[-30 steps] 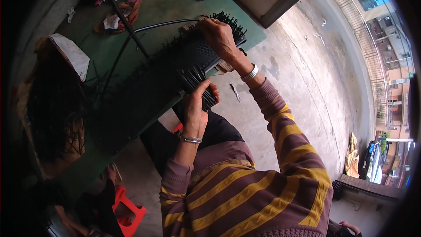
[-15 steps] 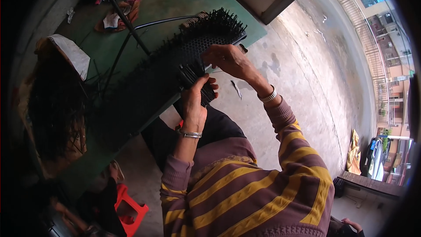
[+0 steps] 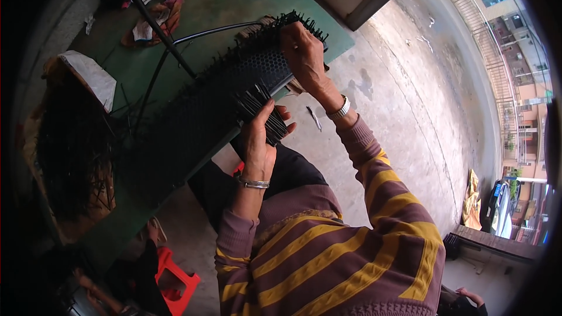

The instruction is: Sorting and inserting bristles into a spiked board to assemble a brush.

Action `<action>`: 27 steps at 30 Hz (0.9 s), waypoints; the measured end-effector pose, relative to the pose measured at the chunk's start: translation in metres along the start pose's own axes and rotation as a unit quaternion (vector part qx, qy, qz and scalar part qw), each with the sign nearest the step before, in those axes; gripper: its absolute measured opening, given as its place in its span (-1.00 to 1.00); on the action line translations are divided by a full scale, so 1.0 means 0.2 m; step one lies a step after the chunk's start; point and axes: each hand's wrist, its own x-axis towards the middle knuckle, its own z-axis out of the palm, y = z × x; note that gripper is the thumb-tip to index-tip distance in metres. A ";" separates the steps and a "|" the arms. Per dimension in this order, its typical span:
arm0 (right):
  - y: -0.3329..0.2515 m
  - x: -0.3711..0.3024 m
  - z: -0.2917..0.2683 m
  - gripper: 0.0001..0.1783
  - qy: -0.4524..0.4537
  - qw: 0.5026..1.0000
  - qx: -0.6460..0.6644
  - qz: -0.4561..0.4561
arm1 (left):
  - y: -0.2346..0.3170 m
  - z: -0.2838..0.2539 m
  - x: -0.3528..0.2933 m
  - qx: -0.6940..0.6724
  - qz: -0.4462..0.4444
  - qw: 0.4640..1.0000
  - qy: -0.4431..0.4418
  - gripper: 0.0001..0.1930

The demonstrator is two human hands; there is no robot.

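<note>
Two hands of one person, seen from where I stand, work at one green table (image 3: 205, 9). The left hand (image 3: 257, 137), just off centre toward nine o'clock, wraps thumb and fingers round one bundle of black sticks (image 3: 253, 99), too many to count. The right hand (image 3: 304, 55), just past twelve, is curled, its fingers drawn together over the bristled end of one black honeycomb panel (image 3: 260, 69); I cannot tell whether it grips a stick. The panel runs along the table from one o'clock toward nine. One heap of black strands (image 3: 73, 140) lies at nine; one red stool (image 3: 167, 256) stands at seven. Compared with half a second ago, the right hand has moved from beside the bundle to the bristles; the left keeps its grasp.
</note>
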 end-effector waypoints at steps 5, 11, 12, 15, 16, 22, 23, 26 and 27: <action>0.02 0.01 0.00 -0.97 0.001 1.000 0.010 0.029 | 0.01 -0.02 0.01 0.054 0.021 0.998 0.002 -0.87; 0.05 -0.01 -0.01 -0.95 -0.016 0.999 0.028 0.028 | -0.01 0.00 0.01 0.049 0.018 0.999 0.004 -0.86; 0.05 0.00 -0.01 -0.95 -0.017 0.999 0.029 0.029 | -0.01 -0.01 0.01 0.049 0.018 0.999 0.005 -0.86; 0.06 0.02 -0.01 -0.94 -0.038 0.999 0.008 0.004 | 0.00 -0.01 0.02 0.048 0.018 0.999 -0.010 -0.85; 0.07 0.03 0.01 -0.93 -0.041 0.999 0.022 0.008 | 0.00 0.00 0.01 0.053 0.019 0.998 -0.005 -0.85; 0.04 0.06 0.01 -0.89 -0.075 0.996 -0.035 -0.044 | 0.00 -0.01 0.01 0.069 0.018 0.997 0.006 -0.85; 0.02 0.07 0.01 -0.89 -0.074 0.991 -0.089 -0.062 | 0.01 -0.01 0.01 0.081 0.014 0.997 0.008 -0.85; 0.05 0.09 0.02 -0.91 -0.121 0.983 -0.124 -0.063 | 0.00 0.01 0.01 0.066 0.009 0.998 0.005 -0.84; 0.02 0.08 0.02 -0.91 -0.117 0.982 -0.129 -0.067 | 0.00 0.00 0.01 0.068 0.009 0.998 0.004 -0.84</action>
